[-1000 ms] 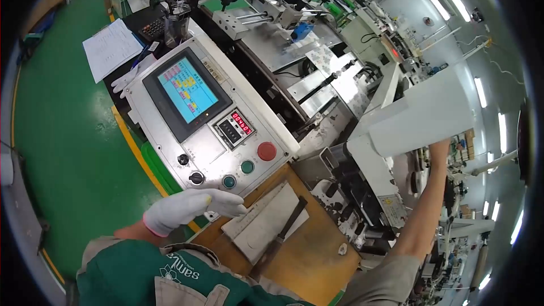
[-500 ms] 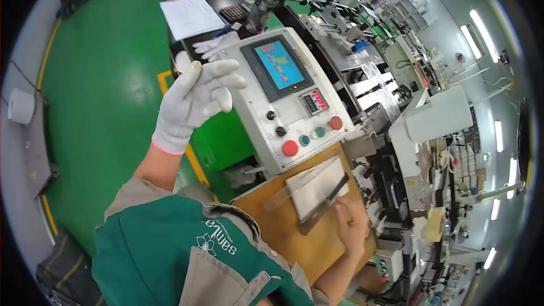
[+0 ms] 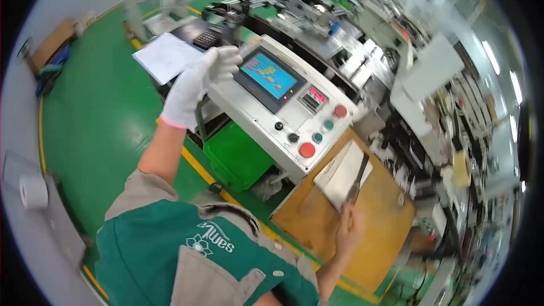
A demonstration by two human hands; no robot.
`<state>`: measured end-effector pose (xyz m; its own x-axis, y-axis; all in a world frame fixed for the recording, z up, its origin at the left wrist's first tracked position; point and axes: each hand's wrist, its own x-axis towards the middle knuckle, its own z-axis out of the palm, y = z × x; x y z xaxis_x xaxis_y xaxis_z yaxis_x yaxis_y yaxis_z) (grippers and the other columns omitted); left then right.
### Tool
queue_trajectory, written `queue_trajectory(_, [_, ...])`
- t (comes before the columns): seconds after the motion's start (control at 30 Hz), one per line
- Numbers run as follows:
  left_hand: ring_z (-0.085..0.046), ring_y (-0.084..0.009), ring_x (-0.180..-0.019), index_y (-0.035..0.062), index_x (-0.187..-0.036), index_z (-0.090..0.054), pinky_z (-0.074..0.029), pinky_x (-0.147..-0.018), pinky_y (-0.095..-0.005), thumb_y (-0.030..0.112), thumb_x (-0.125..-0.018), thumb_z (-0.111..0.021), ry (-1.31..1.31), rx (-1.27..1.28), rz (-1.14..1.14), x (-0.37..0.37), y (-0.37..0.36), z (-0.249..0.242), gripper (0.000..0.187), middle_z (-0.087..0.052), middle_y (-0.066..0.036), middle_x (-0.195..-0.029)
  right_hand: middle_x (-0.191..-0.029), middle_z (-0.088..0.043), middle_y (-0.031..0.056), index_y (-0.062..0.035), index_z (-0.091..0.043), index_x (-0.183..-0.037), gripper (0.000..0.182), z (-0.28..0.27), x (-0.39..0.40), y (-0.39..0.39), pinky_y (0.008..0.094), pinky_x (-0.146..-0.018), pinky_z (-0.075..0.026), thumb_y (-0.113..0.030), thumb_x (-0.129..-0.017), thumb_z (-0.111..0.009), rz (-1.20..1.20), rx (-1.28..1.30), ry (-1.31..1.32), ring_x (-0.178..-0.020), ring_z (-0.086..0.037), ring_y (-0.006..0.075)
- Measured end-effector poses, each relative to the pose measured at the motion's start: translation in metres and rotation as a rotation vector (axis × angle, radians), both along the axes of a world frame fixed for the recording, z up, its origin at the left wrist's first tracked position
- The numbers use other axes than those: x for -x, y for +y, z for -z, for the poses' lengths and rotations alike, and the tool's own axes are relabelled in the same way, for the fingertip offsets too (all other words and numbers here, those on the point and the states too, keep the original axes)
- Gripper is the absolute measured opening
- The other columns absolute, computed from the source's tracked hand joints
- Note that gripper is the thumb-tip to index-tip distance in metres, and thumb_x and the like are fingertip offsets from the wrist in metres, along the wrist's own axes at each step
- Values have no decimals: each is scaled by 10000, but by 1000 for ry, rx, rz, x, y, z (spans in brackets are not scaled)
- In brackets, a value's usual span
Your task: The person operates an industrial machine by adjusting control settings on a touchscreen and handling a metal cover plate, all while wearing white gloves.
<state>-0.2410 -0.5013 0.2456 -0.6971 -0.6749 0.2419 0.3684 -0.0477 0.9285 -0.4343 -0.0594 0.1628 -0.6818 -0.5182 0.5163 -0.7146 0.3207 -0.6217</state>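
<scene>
White lettering sits on the green apron (image 3: 187,260), upside down from this view, beside a small flower emblem; it seems to read "sanwa", though the letters are not sharp. Red digits glow on the counter (image 3: 317,95) of the control panel (image 3: 283,119), too blurred to read. The touchscreen (image 3: 269,75) text is illegible.

The left hand (image 3: 195,82) wears a white glove with a pink cuff; the right hand (image 3: 349,228) is bare. The control panel (image 3: 283,107) is grey, with red and green buttons and a blue touchscreen (image 3: 268,75). Desk (image 3: 391,215) orange-brown, floor (image 3: 96,113) green with yellow lines.
</scene>
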Motion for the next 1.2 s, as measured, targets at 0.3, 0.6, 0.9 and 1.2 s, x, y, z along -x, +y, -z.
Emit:
queue_trajectory(0.3, [-593, -181, -1152, -1, -1378, -536, -442, -1020, -331, 364, -1069, -356, -180, 268, -17, 71, -163, 17, 511, -615, -124, -1309, -1268, -578, 191, -30, -564, -1312, 453, 5, 14, -191, 441, -1020, -399, -258, -928, -643, 252, -237, -21, -1173, -491, 378])
queue_trajectory(0.6, [-583, -311, -1101, 41, -1090, -684, -472, -963, -423, 202, -922, -539, -297, 1271, -523, 237, -296, 76, 275, -669, -131, -1117, -1201, -603, 162, -83, -594, -1288, 401, 7, 28, -227, 464, -989, -406, -245, -924, -645, 397, -395, 96, -1122, -481, 378])
queue_trajectory(0.9, [-552, -233, -1159, 231, -1094, -650, -374, -1002, -557, 299, -962, -497, -487, 1471, -600, 312, -334, 121, 213, -672, -6, -1099, -1240, -573, 131, -101, -611, -1265, 361, 11, 30, -228, 457, -993, -404, -219, -924, -637, 416, -370, 62, -1122, -468, 366])
queue_trajectory(1.2, [-654, -244, -1041, 217, -1110, -653, -414, -954, -488, 284, -970, -489, -554, 1583, -604, 312, -344, 123, 226, -682, -9, -1145, -1236, -548, 161, -73, -622, -1224, 291, -7, 27, -238, 462, -964, -431, -226, -990, -540, 442, -427, 22, -1127, -476, 374])
